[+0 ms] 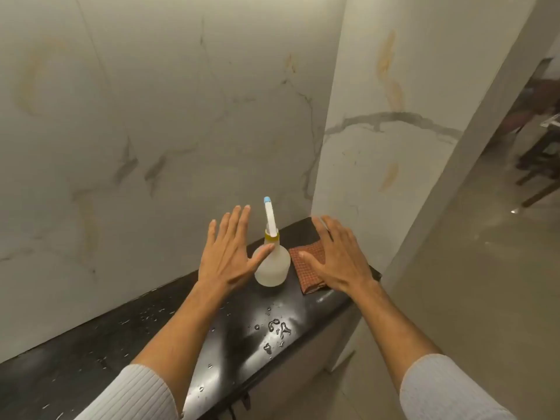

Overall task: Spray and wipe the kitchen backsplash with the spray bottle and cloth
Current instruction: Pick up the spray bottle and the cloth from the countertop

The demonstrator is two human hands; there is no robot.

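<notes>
A translucent white spray bottle with a tall white nozzle tipped in blue stands upright on the black counter. My left hand hovers just left of it, fingers spread, the thumb in front of the bottle's shoulder. A folded brown checked cloth lies right of the bottle. My right hand is spread flat over the cloth's right part, holding nothing. The marble backsplash rises behind, with grey veins and yellowish streaks.
Water drops lie on the counter's near part. The counter ends at a marble side wall on the right. Past that, a tiled floor and dark wooden furniture legs show.
</notes>
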